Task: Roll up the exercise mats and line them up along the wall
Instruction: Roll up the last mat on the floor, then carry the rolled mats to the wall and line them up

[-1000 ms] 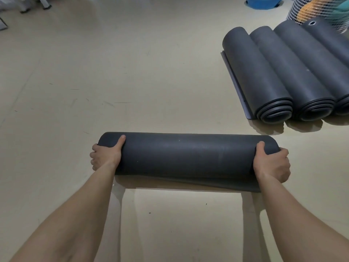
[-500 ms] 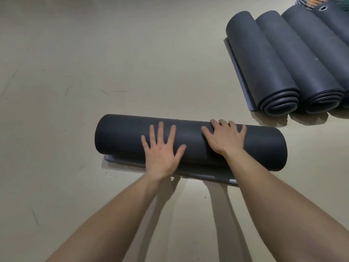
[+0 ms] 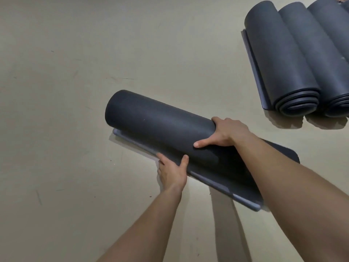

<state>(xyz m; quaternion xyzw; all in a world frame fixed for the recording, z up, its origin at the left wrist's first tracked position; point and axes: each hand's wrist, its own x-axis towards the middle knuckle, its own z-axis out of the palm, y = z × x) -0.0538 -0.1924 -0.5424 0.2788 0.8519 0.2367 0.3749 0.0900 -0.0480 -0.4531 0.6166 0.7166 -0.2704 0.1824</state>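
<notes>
A dark grey rolled exercise mat (image 3: 151,125) lies at a slant on the beige floor in the middle of the view, its loose end flap sticking out along the near side. My right hand (image 3: 224,132) grips the roll over its top, thumb on the near face. My left hand (image 3: 172,172) holds the near edge of the loose flap, thumb on top and fingers under it. Three rolled dark grey mats (image 3: 283,59) lie side by side at the top right, their coiled ends facing me.
Bare beige floor (image 3: 75,91) with faint scuff marks stretches to the left and beyond the mat. My forearms cross the lower right of the view. No wall is in view.
Both hands lay flat on top of the roll; now the right grips the roll and the left holds the flap edge. The roll has turned from crosswise to slanted, its far end pointing up-left.
</notes>
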